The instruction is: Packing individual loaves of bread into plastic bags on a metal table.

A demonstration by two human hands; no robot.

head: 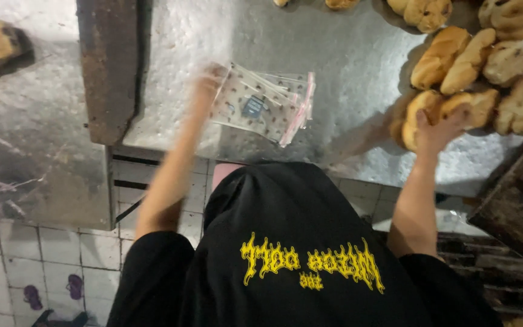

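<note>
While the right hand (440,128) closes its fingers around a golden bread roll (422,109) at the near edge of the roll pile (485,60), the blurred left hand (209,82) touches a stack of clear dotted plastic bags (264,106) lying flat on the metal table (346,54); its grip cannot be told.

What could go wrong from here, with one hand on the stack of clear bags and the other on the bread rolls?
The left hand is blurred at the edge of the loose plastic bags, so it may well drag up several bags or slide the stack across the metal table. The right hand rests on a bread roll in a tight heap near the table's edge; pulling it out could perhaps nudge a neighbouring roll off.
</note>
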